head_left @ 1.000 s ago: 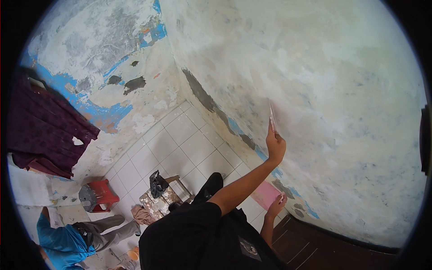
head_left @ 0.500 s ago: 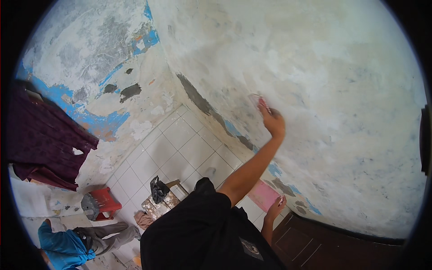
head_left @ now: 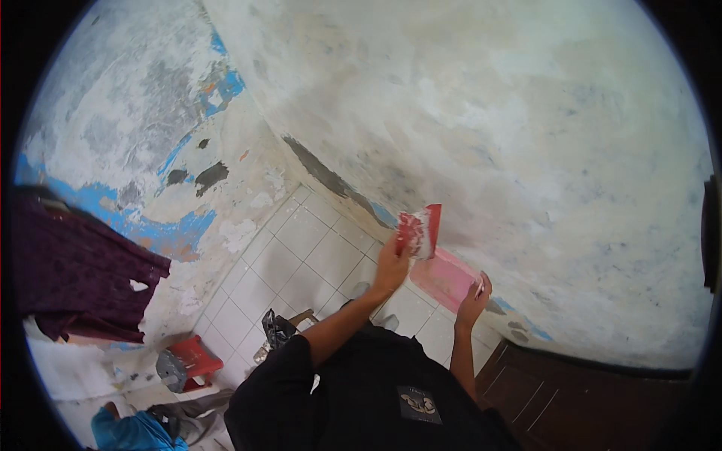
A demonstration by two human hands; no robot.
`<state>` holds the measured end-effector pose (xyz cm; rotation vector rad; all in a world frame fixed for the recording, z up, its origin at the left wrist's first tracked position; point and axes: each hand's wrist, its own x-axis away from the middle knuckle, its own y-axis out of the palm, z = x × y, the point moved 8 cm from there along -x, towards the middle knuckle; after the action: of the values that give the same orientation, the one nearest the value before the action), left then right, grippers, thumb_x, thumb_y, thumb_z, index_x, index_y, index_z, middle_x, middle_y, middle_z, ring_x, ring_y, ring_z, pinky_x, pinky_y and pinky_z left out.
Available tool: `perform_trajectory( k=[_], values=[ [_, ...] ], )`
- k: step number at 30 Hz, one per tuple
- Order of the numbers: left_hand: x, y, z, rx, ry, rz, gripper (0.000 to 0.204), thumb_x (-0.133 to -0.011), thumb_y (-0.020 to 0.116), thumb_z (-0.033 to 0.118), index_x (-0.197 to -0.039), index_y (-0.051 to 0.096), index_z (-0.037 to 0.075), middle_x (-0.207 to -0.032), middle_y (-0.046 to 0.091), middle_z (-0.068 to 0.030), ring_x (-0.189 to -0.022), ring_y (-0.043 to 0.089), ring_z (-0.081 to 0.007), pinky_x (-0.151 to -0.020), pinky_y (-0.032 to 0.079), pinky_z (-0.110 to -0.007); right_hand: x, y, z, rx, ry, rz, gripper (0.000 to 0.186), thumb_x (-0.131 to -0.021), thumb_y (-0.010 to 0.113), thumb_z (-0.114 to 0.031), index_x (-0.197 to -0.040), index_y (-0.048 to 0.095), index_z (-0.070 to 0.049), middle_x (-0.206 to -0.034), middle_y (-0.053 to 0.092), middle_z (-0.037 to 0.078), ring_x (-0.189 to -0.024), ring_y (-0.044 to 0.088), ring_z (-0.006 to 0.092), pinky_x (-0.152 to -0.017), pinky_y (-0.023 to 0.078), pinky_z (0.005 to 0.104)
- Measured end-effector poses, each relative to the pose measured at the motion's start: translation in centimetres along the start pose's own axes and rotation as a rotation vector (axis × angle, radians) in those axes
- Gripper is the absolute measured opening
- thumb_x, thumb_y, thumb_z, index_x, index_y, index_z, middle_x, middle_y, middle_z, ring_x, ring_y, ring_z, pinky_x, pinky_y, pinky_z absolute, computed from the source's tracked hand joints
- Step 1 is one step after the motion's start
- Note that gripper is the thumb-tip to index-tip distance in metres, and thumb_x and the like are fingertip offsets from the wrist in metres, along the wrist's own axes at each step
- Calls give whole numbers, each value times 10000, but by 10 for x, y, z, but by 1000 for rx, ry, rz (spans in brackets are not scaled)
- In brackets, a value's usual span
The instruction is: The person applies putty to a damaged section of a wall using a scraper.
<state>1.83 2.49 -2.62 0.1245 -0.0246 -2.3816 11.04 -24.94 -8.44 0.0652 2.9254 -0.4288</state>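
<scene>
My left hand [head_left: 392,268] is closed on a red putty knife [head_left: 412,233], whose face is smeared with white filler. The blade stands out upward over the far edge of a pink plastic tray [head_left: 444,278]; I cannot tell if they touch. My right hand [head_left: 474,299] grips the tray at its right end, and the tray is held level with my chest, close to the wall. Large patches of pale filler cover the wall [head_left: 526,165] in front of me, with a grey bare strip [head_left: 320,167] and blue paint low along its foot.
A dark red cloth [head_left: 83,263] hangs on the left wall. On the tiled floor [head_left: 301,240] stand a red stool [head_left: 194,361] and a black plastic bag [head_left: 278,328] on a stand. A person in a blue shirt [head_left: 135,432] is at lower left. Dark brown boards [head_left: 541,383] lie at right.
My left hand has come down from the wall with the putty knife to the tray. My right hand has raised the tray.
</scene>
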Motion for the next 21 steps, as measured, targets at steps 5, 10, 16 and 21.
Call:
perform_trajectory(
  k=[5, 10, 16, 21],
  values=[
    [-16, -36, 45, 36, -93, -226, 272, -930, 627, 69, -1181, 587, -28, -959, 684, -120, -877, 644, -144, -788, 511, -288, -14, 20, -50, -37, -50, -19, 357, -968, 551, -164, -1273, 525, 19, -1257, 533, 165, -1202, 493, 273, -1067, 351, 384],
    [-20, -38, 97, -380, -18, -521, 166, -888, 645, 37, -1042, 651, -24, -860, 666, -107, -788, 634, -156, -737, 505, -305, -17, 35, -93, -132, -216, -20, 382, -968, 559, -211, -1274, 522, 14, -1267, 517, 171, -1215, 467, 294, -1074, 333, 408],
    [-16, -11, 121, -534, 196, -661, 150, -852, 620, 1, -990, 672, -25, -836, 643, -151, -748, 626, -307, -722, 497, -371, -11, 45, -108, -111, -184, -25, 433, -1031, 487, -299, -1310, 482, 32, -1283, 507, 150, -1218, 480, 240, -1075, 342, 364],
    [-14, 12, 103, -551, 260, -714, 172, -872, 575, -17, -1007, 682, -16, -953, 687, -195, -880, 645, -395, -772, 514, -417, -8, 55, -113, -146, -159, -36, 422, -1036, 479, -286, -1319, 477, 27, -1295, 519, 144, -1209, 495, 231, -1067, 354, 356]
  ],
)
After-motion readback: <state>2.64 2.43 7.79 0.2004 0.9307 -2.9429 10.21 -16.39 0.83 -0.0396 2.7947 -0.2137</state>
